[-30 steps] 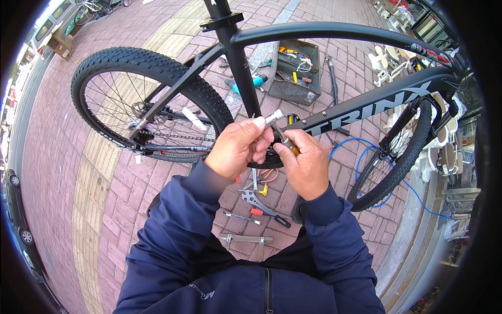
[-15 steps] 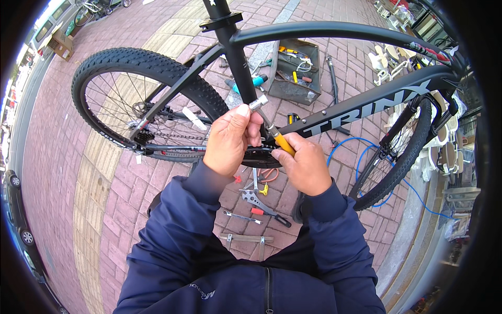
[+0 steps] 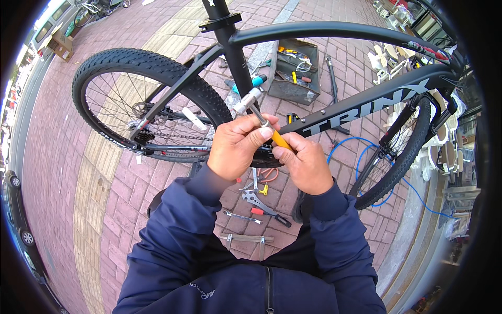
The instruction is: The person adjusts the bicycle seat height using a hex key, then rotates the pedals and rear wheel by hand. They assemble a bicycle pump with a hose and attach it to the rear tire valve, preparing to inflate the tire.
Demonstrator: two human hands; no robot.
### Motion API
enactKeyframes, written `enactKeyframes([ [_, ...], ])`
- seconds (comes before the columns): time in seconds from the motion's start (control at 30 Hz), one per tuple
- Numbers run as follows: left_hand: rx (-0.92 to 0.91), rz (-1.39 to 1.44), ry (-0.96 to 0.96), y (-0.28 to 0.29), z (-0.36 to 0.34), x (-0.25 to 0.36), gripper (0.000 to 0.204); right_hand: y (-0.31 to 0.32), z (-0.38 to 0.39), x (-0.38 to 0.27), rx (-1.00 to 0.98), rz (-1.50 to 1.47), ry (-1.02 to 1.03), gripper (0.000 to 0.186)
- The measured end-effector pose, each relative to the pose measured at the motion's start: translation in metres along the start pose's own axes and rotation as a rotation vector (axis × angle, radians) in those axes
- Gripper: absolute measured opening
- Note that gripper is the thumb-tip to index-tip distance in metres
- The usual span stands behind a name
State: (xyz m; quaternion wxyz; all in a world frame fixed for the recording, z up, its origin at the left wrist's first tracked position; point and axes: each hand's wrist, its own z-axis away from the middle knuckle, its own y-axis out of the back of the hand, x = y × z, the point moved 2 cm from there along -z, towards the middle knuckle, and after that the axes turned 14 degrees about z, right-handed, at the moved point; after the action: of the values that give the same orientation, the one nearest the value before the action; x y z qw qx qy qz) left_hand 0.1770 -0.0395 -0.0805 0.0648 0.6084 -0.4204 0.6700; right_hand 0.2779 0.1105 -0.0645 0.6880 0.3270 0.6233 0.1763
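Observation:
Both my hands hold a yellow-handled tool [image 3: 280, 139], whose thin metal shaft ends in a silver crosswise head like a small hammer's. My left hand [image 3: 236, 146] is closed round the collar where shaft and handle meet, thumb on top. Lower down, my right hand [image 3: 306, 163] grips the yellow handle, hiding its end. The tool slants up and left, in front of the seat tube of a black bicycle [image 3: 271, 36]. Whether its head touches the frame I cannot tell. Behind my hands, the crank area is partly covered.
A dark metal toolbox [image 3: 293, 91] with tools stands beyond the bicycle. Between my feet lie a multi-hole wrench [image 3: 252, 198], a spanner [image 3: 242, 217] and other tools. A blue hose [image 3: 361, 140] curls by the front wheel. Parked cars [image 3: 22, 214] line the left.
My left hand has moved from beside the silver head down the shaft to the collar. The head is now uncovered and sits slightly further left. My right hand stays on the handle.

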Motion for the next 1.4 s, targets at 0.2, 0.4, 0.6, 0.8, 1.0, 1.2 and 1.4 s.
enactKeyframes([
  [0.2,-0.04,0.062,0.032,-0.005,0.006,0.001,0.028,-0.005,0.001,0.005,0.045,-0.043,0.014,0.02],
  [0.4,0.037,0.003,-0.073,0.002,0.002,0.007,0.03,0.001,0.002,0.002,0.01,0.069,-0.01,0.022],
  [0.6,0.195,0.26,-0.229,0.024,-0.009,0.017,0.035,0.009,0.002,0.008,-0.058,0.153,-0.147,0.024],
  [0.8,0.298,0.271,-0.336,0.039,-0.01,0.024,0.032,0.022,0.003,0.015,-0.16,0.167,-0.121,0.029],
  [1.0,0.363,0.291,-0.425,0.059,-0.015,0.041,0.028,0.026,0.005,0.012,-0.292,0.046,-0.076,0.037],
  [1.2,0.161,0.361,-0.349,0.051,-0.015,0.042,0.04,0.021,0.008,0.003,-0.379,-0.373,-0.153,0.037],
  [1.4,-0.157,0.224,0.095,0.007,0.006,0.015,0.037,0.021,0.009,0.004,-0.397,-0.583,-0.1,0.042],
])
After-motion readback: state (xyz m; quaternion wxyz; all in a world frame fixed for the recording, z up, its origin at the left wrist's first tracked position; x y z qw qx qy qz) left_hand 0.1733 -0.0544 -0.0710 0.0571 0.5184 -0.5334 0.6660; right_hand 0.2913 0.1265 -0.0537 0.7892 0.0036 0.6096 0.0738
